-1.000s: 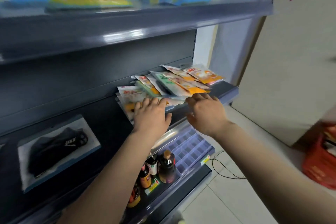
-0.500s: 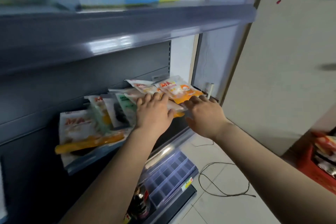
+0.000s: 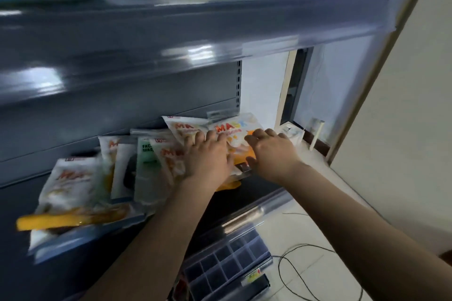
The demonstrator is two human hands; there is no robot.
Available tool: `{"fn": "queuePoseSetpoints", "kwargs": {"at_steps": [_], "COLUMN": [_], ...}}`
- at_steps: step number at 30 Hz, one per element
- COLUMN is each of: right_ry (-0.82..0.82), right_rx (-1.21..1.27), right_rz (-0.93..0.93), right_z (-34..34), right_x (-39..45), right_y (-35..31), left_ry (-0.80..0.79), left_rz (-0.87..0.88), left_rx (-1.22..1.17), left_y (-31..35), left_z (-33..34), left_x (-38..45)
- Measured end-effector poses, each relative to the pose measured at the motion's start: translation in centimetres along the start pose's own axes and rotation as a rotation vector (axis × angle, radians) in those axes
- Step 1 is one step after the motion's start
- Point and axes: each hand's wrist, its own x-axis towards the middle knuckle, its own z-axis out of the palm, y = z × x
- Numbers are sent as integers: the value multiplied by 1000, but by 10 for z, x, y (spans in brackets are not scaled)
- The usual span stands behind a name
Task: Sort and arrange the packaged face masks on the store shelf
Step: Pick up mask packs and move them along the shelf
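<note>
Both hands are lying palm-down on the fanned row of face mask packets on the middle shelf (image 3: 259,179), at its right end. The left hand (image 3: 208,154) is pressing flat with fingers spread on the white-and-orange packet (image 3: 230,129) printed MASK; the right hand (image 3: 271,151) is resting beside it with fingers loosely curled over that packet's right edge. Neither hand is visibly gripping anything. The packets are lying overlapped like shingles, long axes running from the shelf front toward the back panel, printed tops pointing to the back. About seven are showing, though blur is making the count unsure: roughly five white-and-orange, including the leftmost packet (image 3: 71,190) overhanging the shelf front, one green packet (image 3: 146,159), and one white packet with a dark window (image 3: 124,168)
</note>
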Motion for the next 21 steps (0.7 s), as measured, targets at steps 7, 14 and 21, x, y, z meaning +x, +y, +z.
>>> {"fn": "queuePoseSetpoints", "kwargs": {"at_steps": [7, 14, 21], "right_ry": [-4, -71, -145], "right_rx": [195, 412, 509], "right_rz": [-133, -115, -52], "right_z": [25, 48, 69], "right_x": [41, 72, 100], "right_y": [48, 83, 95], "left_ry": [-81, -180, -114], "left_rz": [-227, -452, -661], "left_rx": [65, 106, 2], "left_y": [10, 13, 0], "left_z": [6, 22, 35], "left_x": [15, 25, 39]}}
